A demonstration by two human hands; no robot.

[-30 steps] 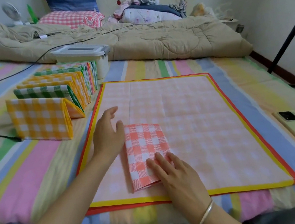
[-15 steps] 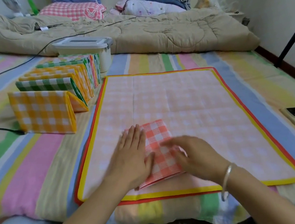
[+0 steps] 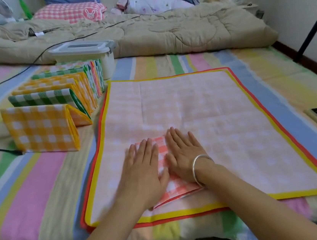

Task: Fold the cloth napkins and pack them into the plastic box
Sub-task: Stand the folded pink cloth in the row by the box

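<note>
The left hand point(image 3: 143, 167) and right hand point(image 3: 186, 156) are lying flat — fingers straight, gripping nothing — pressing the red-checked napkin point(image 3: 177, 190) onto the near part of the spread pink cloth point(image 3: 212, 113), likely to set its creases. The folded napkins point(image 3: 52, 105) are standing along that cloth's left edge (ready for packing, I judge), and the lidded plastic box point(image 3: 83, 53) is sitting beyond its far-left corner.

Low in the frame's centre, the left hand point(image 3: 143, 171) and right hand point(image 3: 186, 156) press flat on a folded orange-checked napkin point(image 3: 162, 151) lying on spread pink cloths point(image 3: 203, 118); folded napkins point(image 3: 52, 107) stand upper left before the lidded plastic box point(image 3: 83, 55).
</note>
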